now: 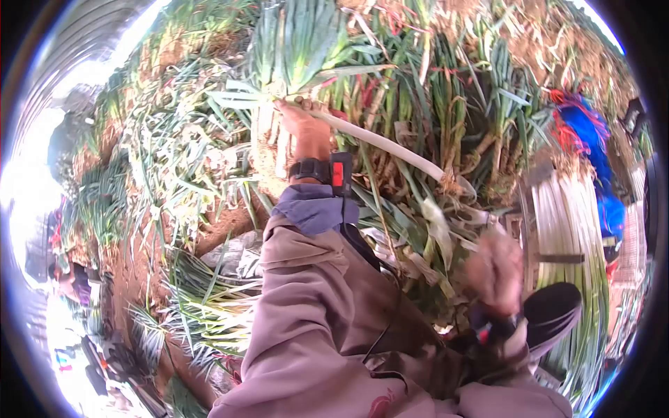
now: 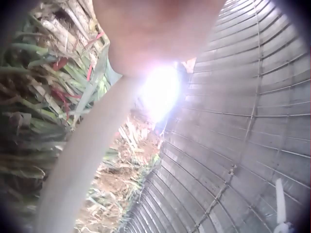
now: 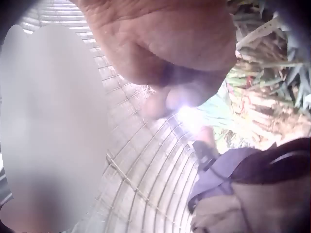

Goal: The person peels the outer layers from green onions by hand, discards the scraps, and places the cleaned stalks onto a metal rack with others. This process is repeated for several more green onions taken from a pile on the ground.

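Note:
My left hand grips a leek near its leaf end; its long white stalk slants right and down to the roots. In the left wrist view the pale stalk runs down from beneath the hand. Just beyond the hand lies a bundle of green leek leaves. The right hand, blurred in the head view, is raised right of the stalk's root end, apart from it. In the right wrist view this hand's fingers are curled inward, with nothing visible in them.
Tied leek bundles stand at the back. A large bundle with white stalks lies on the right, near a blue bag. Loose leaves cover the left ground, and cut leeks lie beside the left sleeve.

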`<state>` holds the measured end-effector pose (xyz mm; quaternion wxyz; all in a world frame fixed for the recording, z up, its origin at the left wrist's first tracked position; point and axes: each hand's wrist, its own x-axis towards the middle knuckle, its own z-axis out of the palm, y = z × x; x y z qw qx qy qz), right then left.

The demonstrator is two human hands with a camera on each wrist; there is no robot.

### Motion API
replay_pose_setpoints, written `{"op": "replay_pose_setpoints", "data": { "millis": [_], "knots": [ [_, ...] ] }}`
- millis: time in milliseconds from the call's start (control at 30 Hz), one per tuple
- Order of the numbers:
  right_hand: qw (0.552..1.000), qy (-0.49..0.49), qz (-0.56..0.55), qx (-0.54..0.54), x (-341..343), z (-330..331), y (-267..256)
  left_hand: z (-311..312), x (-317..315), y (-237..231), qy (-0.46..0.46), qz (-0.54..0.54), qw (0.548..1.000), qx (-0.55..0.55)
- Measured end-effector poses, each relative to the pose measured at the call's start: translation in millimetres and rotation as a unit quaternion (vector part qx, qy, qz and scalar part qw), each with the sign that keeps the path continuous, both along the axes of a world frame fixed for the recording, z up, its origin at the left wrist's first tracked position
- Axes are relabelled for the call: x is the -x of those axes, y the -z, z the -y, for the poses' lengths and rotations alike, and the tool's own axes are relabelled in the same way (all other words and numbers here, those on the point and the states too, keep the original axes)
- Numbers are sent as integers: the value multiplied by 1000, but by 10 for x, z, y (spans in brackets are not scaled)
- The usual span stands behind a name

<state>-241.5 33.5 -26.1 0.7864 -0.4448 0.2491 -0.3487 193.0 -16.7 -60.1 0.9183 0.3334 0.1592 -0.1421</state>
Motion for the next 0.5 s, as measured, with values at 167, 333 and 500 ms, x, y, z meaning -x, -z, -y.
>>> {"op": "replay_pose_setpoints", "data": {
  "millis": [167, 333, 500],
  "knots": [
    [973, 1, -182, 139, 280, 401, 236, 19, 78, 26, 69, 24, 997, -2],
    [805, -69, -349, 474, 1, 346, 1127, 75, 740, -435, 173, 69, 974, 132],
    [978, -81, -166, 100, -430, 434, 396, 232, 1062, -207, 306, 203, 891, 266]
  ]
}}
